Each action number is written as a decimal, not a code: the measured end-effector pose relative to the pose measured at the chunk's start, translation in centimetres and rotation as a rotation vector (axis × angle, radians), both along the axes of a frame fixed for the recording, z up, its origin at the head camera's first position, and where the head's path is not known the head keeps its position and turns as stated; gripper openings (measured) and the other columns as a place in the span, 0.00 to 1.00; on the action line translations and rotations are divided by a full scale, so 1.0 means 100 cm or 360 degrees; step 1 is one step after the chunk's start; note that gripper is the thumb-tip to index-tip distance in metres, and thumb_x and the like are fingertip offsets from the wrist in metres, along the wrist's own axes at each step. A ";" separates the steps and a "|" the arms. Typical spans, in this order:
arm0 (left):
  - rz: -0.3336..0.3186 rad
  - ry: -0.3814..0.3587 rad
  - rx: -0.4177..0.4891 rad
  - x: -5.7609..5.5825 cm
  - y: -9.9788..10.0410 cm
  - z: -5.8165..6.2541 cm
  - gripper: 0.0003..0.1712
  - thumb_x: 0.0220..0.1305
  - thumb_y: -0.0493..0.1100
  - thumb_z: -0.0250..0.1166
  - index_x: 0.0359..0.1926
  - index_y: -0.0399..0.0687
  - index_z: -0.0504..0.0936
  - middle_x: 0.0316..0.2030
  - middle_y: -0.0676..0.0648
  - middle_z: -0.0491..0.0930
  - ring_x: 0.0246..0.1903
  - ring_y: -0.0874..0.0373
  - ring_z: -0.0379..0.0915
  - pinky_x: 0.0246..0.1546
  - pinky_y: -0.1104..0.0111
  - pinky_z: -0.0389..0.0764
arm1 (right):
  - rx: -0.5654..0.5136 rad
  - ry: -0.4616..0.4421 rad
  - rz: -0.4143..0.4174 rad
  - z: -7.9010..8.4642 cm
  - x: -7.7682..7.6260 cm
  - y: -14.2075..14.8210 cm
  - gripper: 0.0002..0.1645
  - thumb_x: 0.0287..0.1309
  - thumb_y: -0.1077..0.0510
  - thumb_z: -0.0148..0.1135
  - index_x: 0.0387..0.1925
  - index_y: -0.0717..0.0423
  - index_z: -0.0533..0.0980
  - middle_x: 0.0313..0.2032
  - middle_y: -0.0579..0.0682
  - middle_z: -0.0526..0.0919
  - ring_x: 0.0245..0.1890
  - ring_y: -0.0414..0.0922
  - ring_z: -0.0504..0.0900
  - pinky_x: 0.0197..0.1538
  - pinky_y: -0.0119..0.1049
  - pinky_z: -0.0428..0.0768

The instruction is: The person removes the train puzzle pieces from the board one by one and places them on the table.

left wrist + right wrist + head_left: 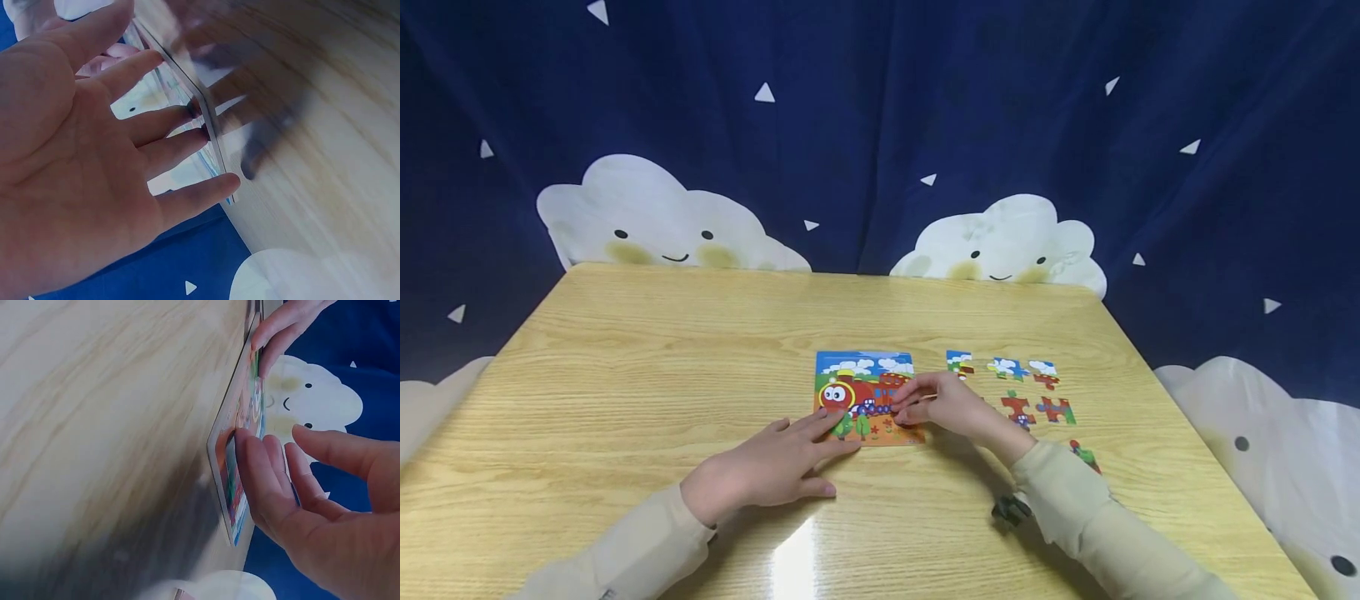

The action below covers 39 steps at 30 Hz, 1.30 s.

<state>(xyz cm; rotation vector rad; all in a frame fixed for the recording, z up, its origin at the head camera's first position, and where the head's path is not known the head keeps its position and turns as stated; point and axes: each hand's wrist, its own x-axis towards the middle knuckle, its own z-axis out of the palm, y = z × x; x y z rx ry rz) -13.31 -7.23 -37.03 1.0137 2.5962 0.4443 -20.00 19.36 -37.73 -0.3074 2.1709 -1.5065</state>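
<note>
A jigsaw puzzle board (853, 367) with a red smiling train lies flat on the table. My left hand (767, 468) rests with spread, straight fingers on its lower left part; in the left wrist view the fingertips (230, 182) reach along the board's edge. The right hand (943, 406) is over the board's right side, its fingers bent. In the right wrist view its fingertips (242, 439) touch the board (220, 450) near the edge, with the thumb standing apart and nothing showing between thumb and fingers.
Right of the board lie several loose puzzle pieces, among them a cloud piece (1009, 367), a red piece (1017, 406) and a green-and-red piece (1085, 455). The wooden table (662, 358) ends at a dark blue curtain (850, 125) with cloud shapes.
</note>
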 end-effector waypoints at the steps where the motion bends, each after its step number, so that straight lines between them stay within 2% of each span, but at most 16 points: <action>1: 0.0003 -0.0001 -0.0005 0.000 0.000 0.000 0.34 0.67 0.55 0.63 0.72 0.58 0.67 0.74 0.40 0.52 0.73 0.42 0.48 0.62 0.37 0.59 | -0.0023 -0.0018 -0.0003 0.000 -0.001 0.000 0.12 0.58 0.74 0.62 0.45 0.74 0.77 0.41 0.66 0.83 0.39 0.52 0.86 0.47 0.42 0.82; 5: 0.0012 -0.0004 -0.0019 0.001 0.000 0.001 0.34 0.67 0.55 0.63 0.71 0.59 0.68 0.74 0.40 0.53 0.73 0.43 0.48 0.61 0.37 0.60 | -0.0068 -0.0047 -0.0032 -0.003 -0.003 -0.002 0.15 0.58 0.75 0.61 0.48 0.77 0.75 0.43 0.68 0.82 0.39 0.51 0.86 0.47 0.43 0.83; 9: 0.0014 0.0007 -0.0027 0.001 0.000 0.001 0.34 0.67 0.55 0.64 0.71 0.58 0.68 0.74 0.40 0.53 0.73 0.43 0.49 0.61 0.37 0.61 | -0.0055 -0.0010 -0.0041 -0.006 -0.004 -0.003 0.19 0.57 0.73 0.64 0.50 0.76 0.75 0.46 0.67 0.82 0.39 0.48 0.86 0.45 0.43 0.83; 15: 0.0013 0.0020 -0.0020 0.001 0.000 0.001 0.34 0.66 0.55 0.64 0.71 0.57 0.69 0.74 0.39 0.54 0.72 0.43 0.49 0.59 0.36 0.62 | 0.0029 0.0092 -0.0021 -0.010 -0.003 -0.011 0.17 0.56 0.71 0.66 0.48 0.72 0.78 0.40 0.61 0.86 0.38 0.45 0.86 0.41 0.36 0.83; 23: 0.0017 0.0018 -0.0014 0.001 0.000 0.000 0.33 0.66 0.54 0.64 0.71 0.57 0.69 0.74 0.40 0.54 0.72 0.43 0.49 0.59 0.36 0.63 | 0.0291 0.0456 0.0049 -0.017 0.001 -0.021 0.12 0.51 0.69 0.72 0.39 0.63 0.82 0.28 0.48 0.82 0.27 0.40 0.78 0.29 0.29 0.75; 27: 0.0024 0.0029 -0.0014 0.001 0.001 -0.001 0.33 0.67 0.54 0.64 0.70 0.57 0.69 0.74 0.40 0.54 0.72 0.43 0.49 0.59 0.36 0.63 | 0.0387 0.0566 0.0091 -0.019 0.002 -0.023 0.07 0.52 0.66 0.73 0.34 0.57 0.82 0.26 0.45 0.79 0.25 0.39 0.75 0.28 0.29 0.71; 30: 0.0013 0.0048 -0.0013 0.001 0.001 -0.002 0.33 0.66 0.54 0.64 0.70 0.57 0.69 0.74 0.40 0.54 0.72 0.43 0.50 0.58 0.36 0.64 | 0.0400 0.0585 0.0131 -0.017 0.002 -0.021 0.05 0.55 0.64 0.71 0.32 0.55 0.81 0.26 0.44 0.79 0.25 0.39 0.75 0.28 0.30 0.72; 33: -0.0003 0.0064 -0.0015 0.001 0.001 -0.001 0.33 0.66 0.54 0.64 0.70 0.58 0.69 0.74 0.40 0.54 0.72 0.43 0.51 0.58 0.37 0.64 | 0.0324 0.0557 0.0158 -0.009 0.001 -0.012 0.05 0.57 0.67 0.68 0.35 0.57 0.80 0.28 0.47 0.80 0.28 0.42 0.77 0.31 0.32 0.76; 39: -0.0003 0.0057 -0.0017 0.002 0.000 0.000 0.33 0.66 0.54 0.64 0.71 0.58 0.69 0.74 0.41 0.54 0.72 0.44 0.51 0.58 0.37 0.64 | 0.0283 0.0507 0.0202 0.010 0.001 0.020 0.10 0.56 0.71 0.66 0.39 0.59 0.79 0.32 0.50 0.81 0.31 0.47 0.80 0.32 0.35 0.79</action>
